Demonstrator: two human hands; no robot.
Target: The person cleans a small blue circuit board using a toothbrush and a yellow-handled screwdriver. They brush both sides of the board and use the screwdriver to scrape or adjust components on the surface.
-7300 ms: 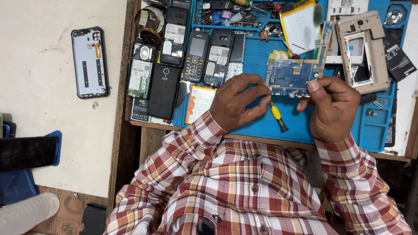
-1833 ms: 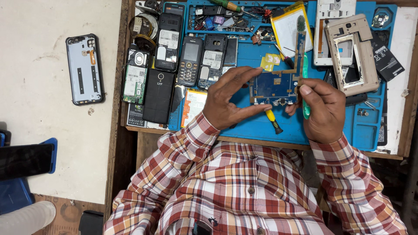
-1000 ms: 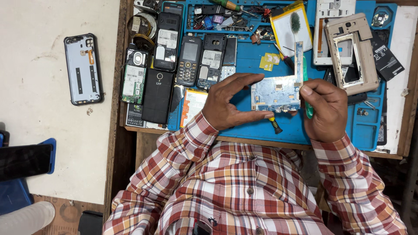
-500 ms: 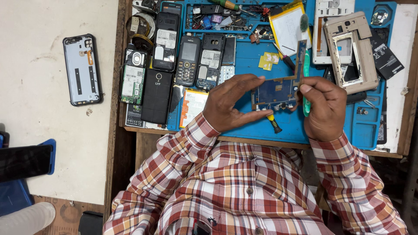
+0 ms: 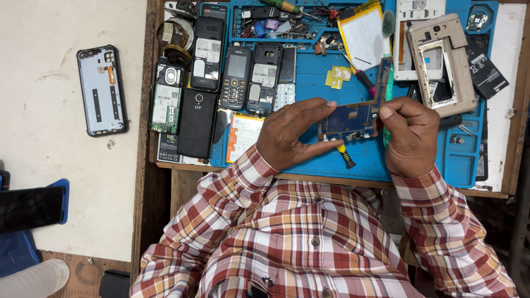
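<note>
At the bottom of the frame sit the person's checked shirt sleeves. Just above them, at centre, the left hand [image 5: 292, 132] pinches a blue circuit board [image 5: 349, 120] by its left edge, thumb underneath and fingers spread over the top. The right hand [image 5: 411, 135] is closed around a green-handled brush [image 5: 388, 83] that stands beside the board's right edge. Under the board a small yellow-handled screwdriver [image 5: 344, 155] lies on the blue mat [image 5: 309, 83]. The board is held only by its edges above the bench [image 5: 165, 165]; a hard stroke could likely twist it out of the pinch or lift small parts. Further up the frame lie 3 opened keypad phones [image 5: 236, 77] and a beige phone frame [image 5: 444, 63].
</note>
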